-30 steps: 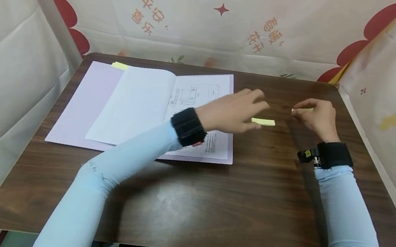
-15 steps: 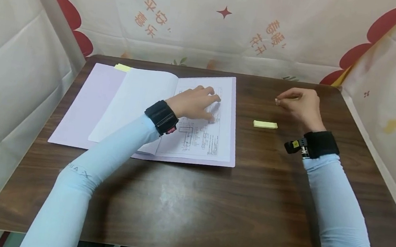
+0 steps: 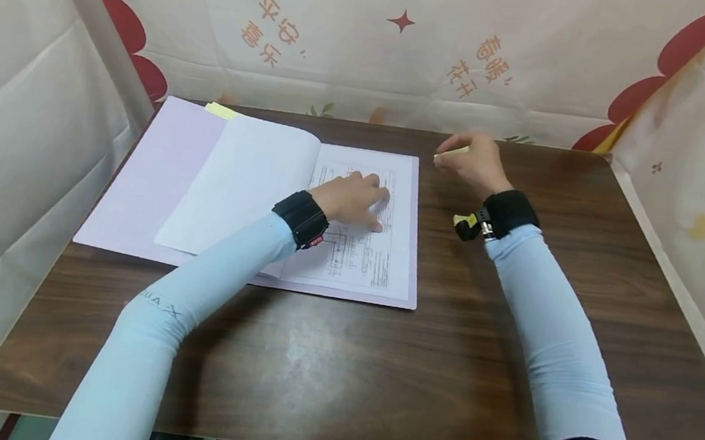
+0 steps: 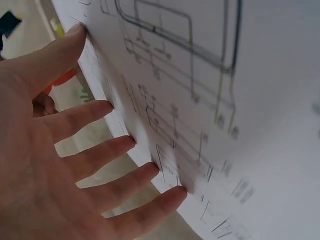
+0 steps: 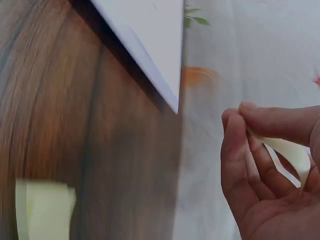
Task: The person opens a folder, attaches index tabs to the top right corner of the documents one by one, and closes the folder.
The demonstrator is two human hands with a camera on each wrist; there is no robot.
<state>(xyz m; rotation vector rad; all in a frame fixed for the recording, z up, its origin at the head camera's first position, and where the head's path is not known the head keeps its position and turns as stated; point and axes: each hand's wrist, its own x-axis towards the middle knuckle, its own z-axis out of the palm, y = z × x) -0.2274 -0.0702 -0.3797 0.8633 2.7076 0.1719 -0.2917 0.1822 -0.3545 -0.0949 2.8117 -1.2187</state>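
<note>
A lilac folder [image 3: 135,181] lies open with white pages in it. On its right page [image 3: 395,217], which carries printed line drawings, my left hand [image 3: 350,199] rests with spread fingers, and the left wrist view has the fingertips [image 4: 127,142] at the sheet. My right hand [image 3: 473,162] is raised just beyond the folder's upper right corner. Between its thumb and fingers it pinches a pale yellow sticky note [image 5: 287,152], which bends back toward the palm. A pad of yellow sticky notes [image 5: 47,210] lies on the table below that hand in the right wrist view.
A yellow tab [image 3: 221,111] sticks out at the top of the turned white sheet [image 3: 245,186]. The brown wooden table [image 3: 322,369] has printed white cloth [image 3: 345,52] hanging behind it and at both sides.
My left hand has moved left from near the sticky pad onto the right page. My right hand has come left toward the folder, still pinching the note. The folder has turned slightly clockwise.
</note>
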